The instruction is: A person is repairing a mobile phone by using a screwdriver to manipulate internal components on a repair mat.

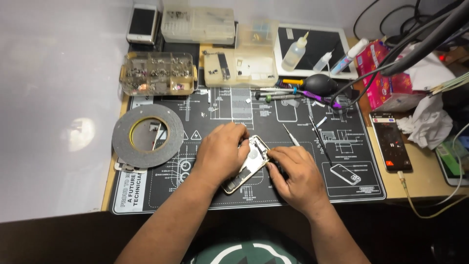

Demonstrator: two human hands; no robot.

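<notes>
At the middle of the black work mat (pixel 205 190), both hands are down on an opened phone frame (pixel 247 164), a silver shell lying tilted with its bare inside facing up. Left hand (pixel 222 152) curled over the frame's left edge, fingers bent and wrapped onto its upper corner, gripping it steady against the mat. Right hand (pixel 294 172) is closed in a loose fist just beside the frame's right edge, fingertips pinched together right at the metal; whether a tool sits in that pinch, I cannot tell, the fingers hide it. Moving out: a thin screwdriver (pixel 291 135) lies on the mat just above the right hand, with tweezers (pixel 320 139) near it. To the left, a big roll of grey tape (pixel 119 142) rests half on the mat. Further up, a clear parts box (pixel 157 73) full of small screws, and a second plastic tray (pixel 239 69) beside it. A black dust blower (pixel 319 83) and more screwdrivers (pixel 278 94) sit at the mat's top edge. Off to the right, on the tabletop (pixel 420 171), a lit phone (pixel 390 142) on a cable, well apart from the hands.
</notes>
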